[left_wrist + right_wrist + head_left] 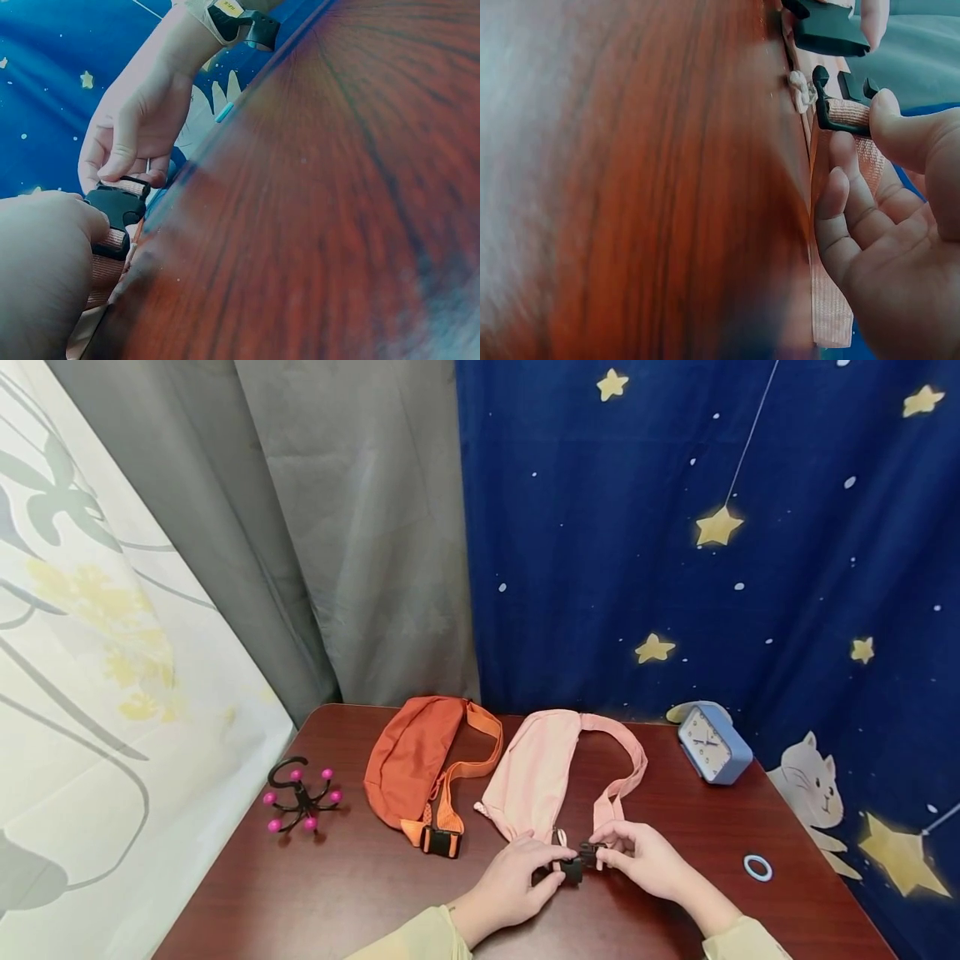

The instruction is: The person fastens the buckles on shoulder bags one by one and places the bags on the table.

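Observation:
A pink waist bag (531,768) lies on the table with its pink strap (628,752) looped out to the right. My left hand (516,878) pinches the black socket half of the buckle (572,871) at the bag's near end. Between thumb and fingers, my right hand (641,858) holds the pronged buckle half (845,124) on the strap's webbing. A small gap separates the two halves in the right wrist view, prongs facing the socket (831,36). Left of the pink bag lies an orange waist bag (412,760), its black buckle (441,842) fastened.
A black hook rack (302,802) with pink knobs stands on the left of the brown table (360,902). A blue alarm clock (714,745) sits at the back right. On the right lies a light-blue ring (757,867). Curtains (375,527) hang behind the table.

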Demonstrator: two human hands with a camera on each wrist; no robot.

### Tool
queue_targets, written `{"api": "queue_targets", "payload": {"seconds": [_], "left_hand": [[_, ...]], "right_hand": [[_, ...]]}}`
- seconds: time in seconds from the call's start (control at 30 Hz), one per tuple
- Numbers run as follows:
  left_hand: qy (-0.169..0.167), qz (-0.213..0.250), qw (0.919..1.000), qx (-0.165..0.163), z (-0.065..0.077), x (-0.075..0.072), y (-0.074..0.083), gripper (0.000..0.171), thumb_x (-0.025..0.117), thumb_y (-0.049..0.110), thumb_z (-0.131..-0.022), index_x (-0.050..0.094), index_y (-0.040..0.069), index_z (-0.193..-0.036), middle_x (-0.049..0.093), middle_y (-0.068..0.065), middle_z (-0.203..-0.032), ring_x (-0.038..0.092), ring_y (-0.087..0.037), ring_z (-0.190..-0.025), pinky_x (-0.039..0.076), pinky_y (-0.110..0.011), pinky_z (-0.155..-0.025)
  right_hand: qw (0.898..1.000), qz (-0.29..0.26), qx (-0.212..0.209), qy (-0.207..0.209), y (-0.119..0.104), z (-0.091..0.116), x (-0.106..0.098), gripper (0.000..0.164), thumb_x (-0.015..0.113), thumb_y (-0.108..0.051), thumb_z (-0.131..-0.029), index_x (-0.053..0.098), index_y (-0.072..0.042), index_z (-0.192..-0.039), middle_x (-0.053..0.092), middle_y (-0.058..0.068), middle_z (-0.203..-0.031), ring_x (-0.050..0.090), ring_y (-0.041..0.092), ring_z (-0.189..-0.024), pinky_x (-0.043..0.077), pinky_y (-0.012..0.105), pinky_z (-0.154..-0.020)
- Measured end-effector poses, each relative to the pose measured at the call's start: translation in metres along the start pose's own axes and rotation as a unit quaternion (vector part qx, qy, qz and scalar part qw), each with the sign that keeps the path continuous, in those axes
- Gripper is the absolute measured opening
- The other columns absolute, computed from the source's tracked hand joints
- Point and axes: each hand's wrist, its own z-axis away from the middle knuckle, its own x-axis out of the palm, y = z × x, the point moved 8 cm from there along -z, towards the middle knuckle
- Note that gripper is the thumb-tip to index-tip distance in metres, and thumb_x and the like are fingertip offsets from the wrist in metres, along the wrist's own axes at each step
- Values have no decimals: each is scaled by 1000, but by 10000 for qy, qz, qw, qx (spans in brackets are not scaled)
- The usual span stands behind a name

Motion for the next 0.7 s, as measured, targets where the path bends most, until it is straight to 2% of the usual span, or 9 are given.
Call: {"api": "queue_targets", "payload": {"seconds": [0.23, 0.33, 0.57, 0.7], "left_hand": [[75, -87, 9999, 66, 0, -2, 1, 35, 76, 21, -102, 75, 25, -136, 72, 11, -98, 71, -4, -109, 50, -51, -123], [55, -68, 9999, 76, 0, -1, 1, 35, 76, 21, -102, 75, 25, -137, 73, 11, -99, 72, -4, -111, 50, -52, -123], [31, -4, 10000, 50, 1, 0, 1, 33, 74, 22, -104, 75, 26, -137, 81, 10, -122, 73, -6, -121, 50, -53, -122], [9, 36, 10000, 43, 1, 0, 1, 32, 73, 22, -104, 75, 26, -136, 81, 11, -122, 73, -5, -122, 50, -54, -122]], "right_hand": [[9987, -306, -332, -224, -7, -1, 12, 16, 75, -8, -102, 75, -6, -118, 80, 11, -86, 73, 20, -70, 53, 22, -60], [9984, -344, -353, -289, -8, -1, 15, 16, 76, -8, -102, 75, -6, -118, 79, 12, -87, 72, 18, -70, 53, 22, -59], [9982, -342, -308, -383, -12, -3, 20, 15, 76, -10, -102, 76, -8, -117, 78, 13, -87, 70, 17, -68, 56, 24, -59], [9982, -331, -290, -419, -10, -4, 23, 14, 76, -10, -102, 75, -8, -116, 77, 13, -87, 70, 14, -68, 56, 24, -59]]}}
